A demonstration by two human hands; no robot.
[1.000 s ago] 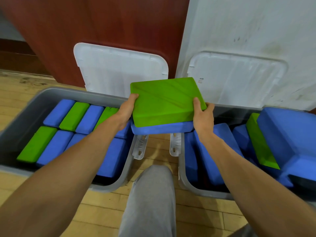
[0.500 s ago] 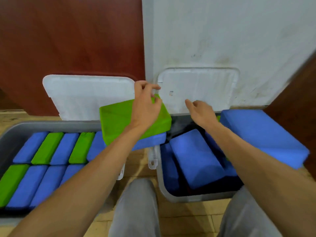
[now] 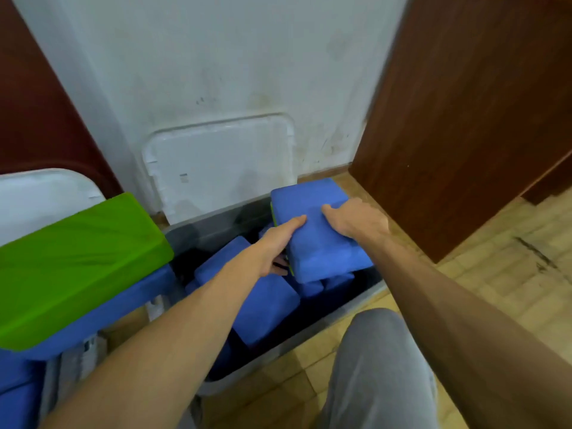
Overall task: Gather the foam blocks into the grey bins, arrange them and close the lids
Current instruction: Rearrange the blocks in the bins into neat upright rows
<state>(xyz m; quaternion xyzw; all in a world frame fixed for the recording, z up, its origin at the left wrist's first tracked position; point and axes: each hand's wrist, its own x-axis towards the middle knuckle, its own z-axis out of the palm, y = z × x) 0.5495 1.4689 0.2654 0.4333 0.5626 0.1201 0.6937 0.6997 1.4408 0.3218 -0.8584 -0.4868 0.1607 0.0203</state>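
A large blue foam block (image 3: 312, 246) lies tilted over the far right end of the right grey bin (image 3: 309, 332). My left hand (image 3: 278, 243) grips its left edge, thumb on top and fingers underneath. My right hand (image 3: 356, 221) holds its top right side, fingers curled over it. A thin green edge shows along the block's left side. Several more blue blocks (image 3: 263, 305) lie jumbled inside the bin. At the left, a green block (image 3: 77, 258) stacked on a blue one (image 3: 102, 320) rests over the gap between the two bins.
The right bin's white lid (image 3: 223, 168) leans against the white wall, and the left bin's lid (image 3: 40, 196) stands at the far left. A brown cabinet (image 3: 464, 119) stands close on the right. My grey-trousered knee (image 3: 380, 366) is in front of the bin.
My left hand let go of the green-on-blue stack, now resting at the left. Both hands moved right and took hold of the large blue block. The view swung right.
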